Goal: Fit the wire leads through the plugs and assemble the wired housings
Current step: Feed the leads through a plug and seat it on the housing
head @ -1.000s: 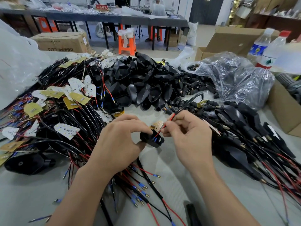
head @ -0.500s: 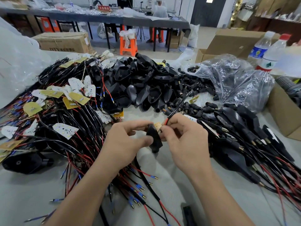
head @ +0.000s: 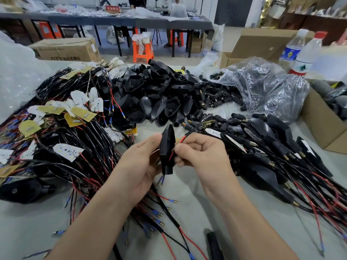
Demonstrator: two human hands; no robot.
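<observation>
We find the housing (head: 167, 147) held above the table (head: 189, 207), directly in front of the person. It stands roughly upright with its narrow neck down. The left hand (head: 139, 164) grips it from the left, thumb and fingers curled against its body. The right hand (head: 201, 156) pinches the lead (head: 183, 140) between thumb and forefinger, just beside the housing's right edge, with the other fingers curled in. The lead, red and black, runs up and to the right from the pinch toward the plugs (head: 217, 95). We note a red strand along the housing, and blue-sleeved tips (head: 161, 180) protruding below its neck.

Behind the hands lies a heap (head: 159, 94) of empty black shells. To the left lie harnesses (head: 90, 147) carrying white and yellow boards. To the right lie wired units (head: 272, 147), their leads trailing toward the table's near edge. Beyond them we record a clear bag (head: 266, 85), two bottles (head: 300, 53) and a box (head: 323, 128).
</observation>
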